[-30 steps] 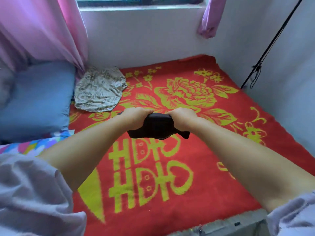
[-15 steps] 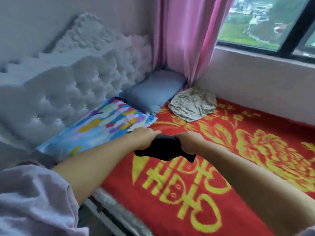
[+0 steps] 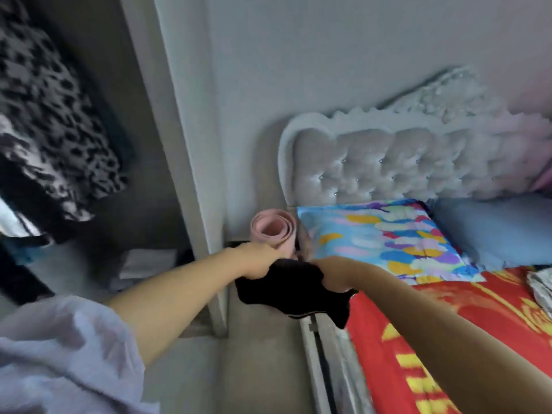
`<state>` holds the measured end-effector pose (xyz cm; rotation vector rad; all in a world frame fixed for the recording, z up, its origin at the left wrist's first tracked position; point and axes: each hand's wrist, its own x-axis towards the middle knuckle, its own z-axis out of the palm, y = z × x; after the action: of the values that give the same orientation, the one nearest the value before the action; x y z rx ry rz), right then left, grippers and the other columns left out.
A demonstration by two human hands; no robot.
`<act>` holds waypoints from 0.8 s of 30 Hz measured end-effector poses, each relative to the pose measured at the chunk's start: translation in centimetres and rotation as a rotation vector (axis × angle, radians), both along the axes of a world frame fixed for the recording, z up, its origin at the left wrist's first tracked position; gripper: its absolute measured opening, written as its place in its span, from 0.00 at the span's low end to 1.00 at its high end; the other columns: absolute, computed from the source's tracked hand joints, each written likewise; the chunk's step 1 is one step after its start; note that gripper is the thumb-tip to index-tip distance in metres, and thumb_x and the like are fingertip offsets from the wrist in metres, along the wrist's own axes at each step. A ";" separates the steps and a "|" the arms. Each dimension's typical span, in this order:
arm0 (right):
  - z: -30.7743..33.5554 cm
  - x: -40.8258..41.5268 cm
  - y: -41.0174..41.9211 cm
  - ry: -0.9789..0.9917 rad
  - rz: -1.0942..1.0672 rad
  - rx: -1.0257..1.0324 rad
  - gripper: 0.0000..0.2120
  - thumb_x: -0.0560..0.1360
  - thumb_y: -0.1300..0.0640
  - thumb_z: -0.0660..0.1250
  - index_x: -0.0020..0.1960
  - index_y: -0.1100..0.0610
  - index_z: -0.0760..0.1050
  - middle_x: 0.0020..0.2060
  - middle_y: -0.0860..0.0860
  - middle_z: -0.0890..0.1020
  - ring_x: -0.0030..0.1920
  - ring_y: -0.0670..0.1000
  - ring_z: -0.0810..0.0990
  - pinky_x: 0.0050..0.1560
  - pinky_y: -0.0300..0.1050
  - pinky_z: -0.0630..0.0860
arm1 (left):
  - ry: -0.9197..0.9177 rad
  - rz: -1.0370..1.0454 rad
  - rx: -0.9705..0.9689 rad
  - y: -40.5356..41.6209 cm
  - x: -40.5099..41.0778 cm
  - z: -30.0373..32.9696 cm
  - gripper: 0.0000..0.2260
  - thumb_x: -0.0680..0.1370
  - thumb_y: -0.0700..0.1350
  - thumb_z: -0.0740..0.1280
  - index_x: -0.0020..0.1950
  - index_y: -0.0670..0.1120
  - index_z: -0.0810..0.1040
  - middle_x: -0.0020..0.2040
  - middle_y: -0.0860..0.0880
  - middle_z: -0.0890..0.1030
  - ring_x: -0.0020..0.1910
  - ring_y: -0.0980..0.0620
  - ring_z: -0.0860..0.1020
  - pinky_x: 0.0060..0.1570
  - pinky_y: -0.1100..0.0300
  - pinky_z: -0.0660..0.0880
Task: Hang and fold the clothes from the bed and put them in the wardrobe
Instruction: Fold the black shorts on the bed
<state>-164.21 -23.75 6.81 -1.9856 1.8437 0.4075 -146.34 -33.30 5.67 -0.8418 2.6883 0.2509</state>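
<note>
Kinda blurry bedroom corner, pale wall with a tufted grey headboard [image 3: 397, 165] against it. Red and yellow blanket [image 3: 448, 339] spread over the bed on the right, colourful patterned pillow [image 3: 388, 237] up top with a blue pillow [image 3: 493, 228] just beside it. Rolled pink mat [image 3: 273, 231] stood in the gap between bed and wardrobe frame [image 3: 191, 174]. Open wardrobe on the left, spotted black and white garment [image 3: 56, 115] hanging inside, some pale folded stuff [image 3: 146, 264] lower down on a shelf.

Both arms stretched forward, lilac sleeve [image 3: 65, 354] bunched at the left elbow. Left hand [image 3: 257, 261] clenched round one end of a bundled black garment [image 3: 286, 291], right hand [image 3: 331, 273] gripped round the other end. Held up in the air over the bed's edge, just in front of the mat, near the wardrobe opening. Couldn't make out individual fingers, too smeared
</note>
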 end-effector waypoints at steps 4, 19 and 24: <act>-0.8 13.9 -5.0 -0.021 0.202 0.040 0.23 0.77 0.62 0.58 0.72 0.55 0.66 0.67 0.56 0.74 0.66 0.57 0.73 0.64 0.46 0.65 | -0.002 0.187 0.072 -1.6 15.2 -0.6 0.26 0.77 0.35 0.56 0.72 0.55 0.66 0.65 0.43 0.75 0.58 0.41 0.76 0.53 0.52 0.74; -7.4 48.4 -19.1 -0.093 0.504 0.120 0.22 0.78 0.61 0.57 0.71 0.48 0.67 0.62 0.53 0.78 0.61 0.57 0.76 0.56 0.45 0.71 | -0.031 0.599 0.189 -8.9 50.7 -6.6 0.27 0.78 0.38 0.55 0.74 0.58 0.62 0.67 0.46 0.74 0.61 0.43 0.75 0.58 0.52 0.74; -11.3 49.4 -24.5 -0.062 0.489 0.237 0.26 0.78 0.64 0.56 0.74 0.49 0.63 0.63 0.55 0.76 0.60 0.58 0.75 0.55 0.47 0.71 | -0.064 0.588 0.282 -14.4 51.7 -11.1 0.27 0.78 0.36 0.54 0.76 0.55 0.60 0.69 0.44 0.71 0.63 0.42 0.73 0.58 0.53 0.71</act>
<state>-114.85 -48.24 -4.45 -2.2322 1.1928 0.6608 -94.65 -47.71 -5.43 -1.4898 2.2081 0.6978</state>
